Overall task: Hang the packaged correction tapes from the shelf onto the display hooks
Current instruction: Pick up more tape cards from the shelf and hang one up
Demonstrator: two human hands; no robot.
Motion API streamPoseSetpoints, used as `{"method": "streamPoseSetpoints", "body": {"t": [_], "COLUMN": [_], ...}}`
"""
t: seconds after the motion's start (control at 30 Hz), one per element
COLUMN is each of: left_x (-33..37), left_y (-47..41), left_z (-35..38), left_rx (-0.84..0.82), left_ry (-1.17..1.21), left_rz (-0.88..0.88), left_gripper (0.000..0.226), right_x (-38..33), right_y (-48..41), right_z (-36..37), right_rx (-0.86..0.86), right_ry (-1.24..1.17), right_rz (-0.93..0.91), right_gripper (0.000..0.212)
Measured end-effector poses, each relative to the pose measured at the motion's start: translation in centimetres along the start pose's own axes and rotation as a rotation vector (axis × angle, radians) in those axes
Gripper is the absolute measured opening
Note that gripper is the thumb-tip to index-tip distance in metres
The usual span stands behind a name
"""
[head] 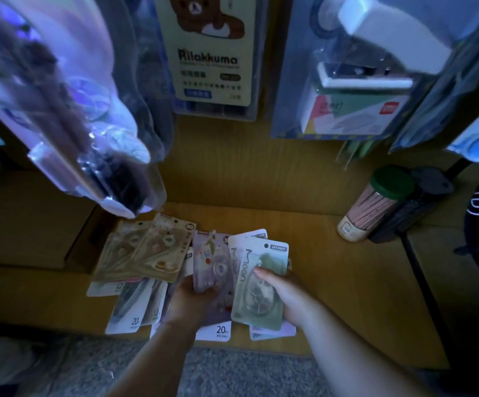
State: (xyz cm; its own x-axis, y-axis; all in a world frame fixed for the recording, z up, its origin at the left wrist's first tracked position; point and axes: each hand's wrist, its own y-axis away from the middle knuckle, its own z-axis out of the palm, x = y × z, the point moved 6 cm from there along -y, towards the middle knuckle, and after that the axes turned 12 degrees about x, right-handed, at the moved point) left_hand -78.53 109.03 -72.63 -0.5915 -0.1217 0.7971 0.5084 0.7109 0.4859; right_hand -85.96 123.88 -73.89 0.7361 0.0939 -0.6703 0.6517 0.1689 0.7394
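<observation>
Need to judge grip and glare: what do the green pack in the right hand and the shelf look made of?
Green pack: seemingly a matte printed card with a clear glossy plastic blister, judging by highlights over the tape. Shelf: wood or wood-look laminate, showing yellowish grain lines with a dull sheen.

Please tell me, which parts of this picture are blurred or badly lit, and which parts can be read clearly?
Head view: the hanging package at upper left is smeared and glary; the shelf is dim, with dark corners. The Rilakkuma card and the Moon correction tape in the right hand are legible.
</observation>
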Motion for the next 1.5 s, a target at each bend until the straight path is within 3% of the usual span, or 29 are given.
{"method": "streamPoseSetpoints", "body": {"t": [0.07,0.17,0.2,0.33,0.5,0.63,0.7,0.77,0.97,1.13,1.27,1.37,1.5], "left_x": [0.5,2.7,3.9,7.9,12.2,10.8,10.4,11.5,18.0,22.9,26.5,28.9,30.7], "left_y": [0.0,0.9,1.9,7.1,15.5,22.0,24.6,26.9,31.1,33.9,36.9,39.0,39.2], "left_z": [-0.6,-1.4,-1.5,-2.5,-7.1,-11.5,-13.2,-14.4,-16.8,-17.1,-18.0,-18.4,-17.7], "left_rx": [0.001,-0.059,-0.106,-0.172,-0.152,-0.125,-0.078,-0.022,-0.002,-0.127,-0.164,-0.19,-0.266], "left_ry": [0.059,0.152,0.162,0.046,0.177,0.261,0.295,0.346,0.454,0.571,0.635,0.669,0.615], "left_rz": [0.067,0.211,0.278,0.405,0.497,0.503,0.514,0.56,0.658,0.665,0.711,0.757,0.723], "left_gripper": [0.034,0.074,0.077,0.037,0.028,0.017,0.033,0.036,0.05,0.054,0.059,0.096,0.107], "right_x": [-0.3,-2.0,-2.8,-6.1,-8.6,-7.4,-6.6,-6.7,-12.2,-16.9,-19.6,-21.2,-22.8], "right_y": [0.5,2.4,3.4,8.7,18.0,25.4,28.3,31.0,38.8,44.0,47.1,48.1,48.8], "right_z": [-0.6,-1.7,-1.9,-2.3,-2.6,-2.5,-2.1,-1.6,-1.9,-3.2,-3.8,-4.5,-5.1], "right_rx": [0.025,0.005,-0.012,-0.066,-0.138,-0.234,-0.269,-0.267,-0.137,-0.083,-0.116,-0.111,-0.123], "right_ry": [-0.024,-0.086,-0.109,-0.13,-0.11,-0.002,0.021,0.034,0.017,-0.028,-0.054,-0.062,-0.085], "right_rz": [-0.011,-0.054,-0.075,-0.186,-0.315,-0.369,-0.397,-0.452,-0.662,-0.832,-0.911,-0.934,-0.958], "right_gripper": [0.005,0.008,0.009,0.013,0.006,0.043,0.068,0.078,0.049,0.026,0.03,0.031,0.041]}}
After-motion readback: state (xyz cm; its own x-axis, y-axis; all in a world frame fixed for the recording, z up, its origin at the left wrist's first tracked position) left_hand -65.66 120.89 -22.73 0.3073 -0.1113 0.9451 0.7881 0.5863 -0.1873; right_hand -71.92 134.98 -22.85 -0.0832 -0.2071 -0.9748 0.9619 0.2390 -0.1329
